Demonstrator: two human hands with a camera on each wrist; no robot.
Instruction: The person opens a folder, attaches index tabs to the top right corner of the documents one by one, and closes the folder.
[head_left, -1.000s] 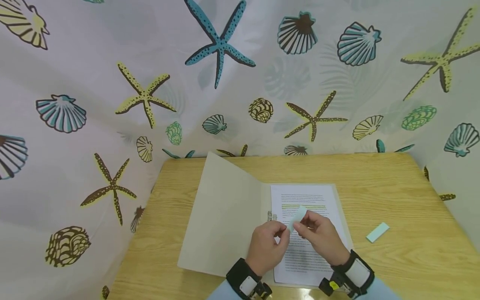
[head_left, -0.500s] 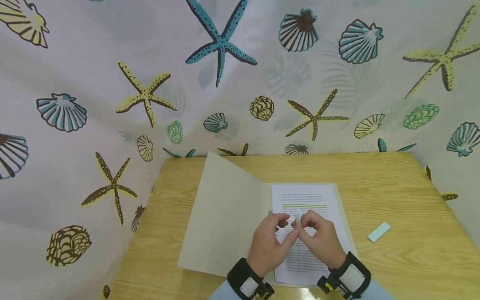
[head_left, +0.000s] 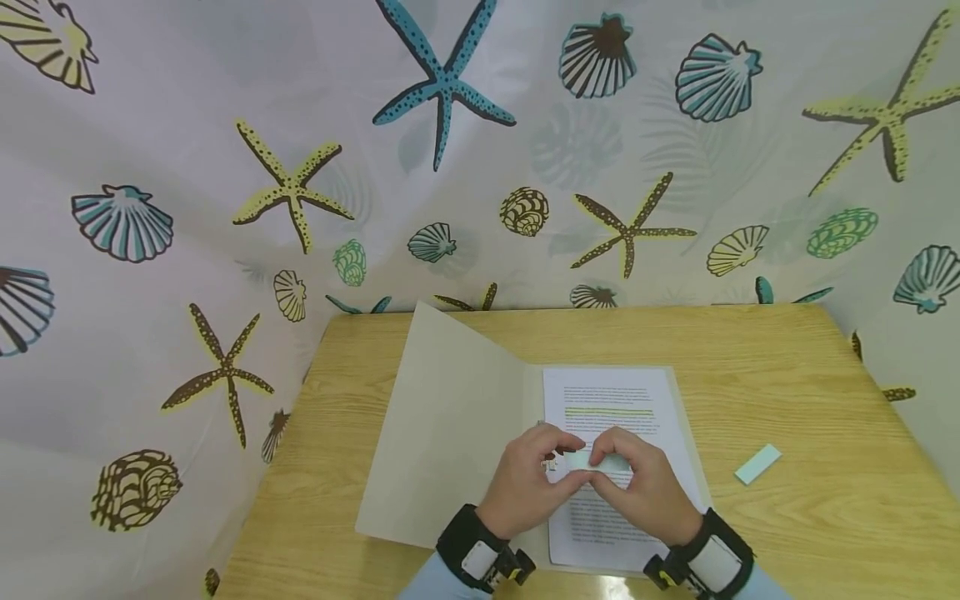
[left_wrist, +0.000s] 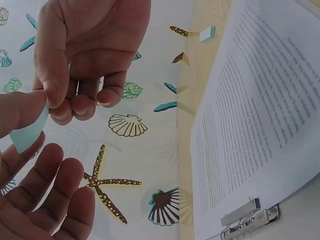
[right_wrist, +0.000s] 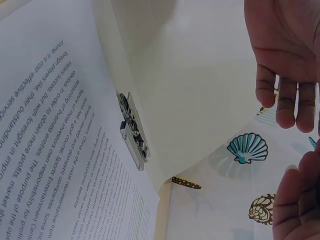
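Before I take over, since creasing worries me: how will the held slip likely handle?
The slip looks thin, so it is probably floppy and easily creased. It is likely light, being small beside the page.

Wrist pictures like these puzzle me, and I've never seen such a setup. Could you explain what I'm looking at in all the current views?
There's no robot here: a person works with bare hands. The wide picture comes from a camera on their head, looking forward and down. The two tilted pictures come from cameras worn on the wrists; you can see the black wristbands in the wide view.

On the wooden table lies an open cream folder with a metal clip and a printed page, some lines highlighted yellow. To its right is a small pale pad.

The left hand and right hand pinch a pale strip between them, above the page. Behind hangs a shell-and-starfish backdrop.
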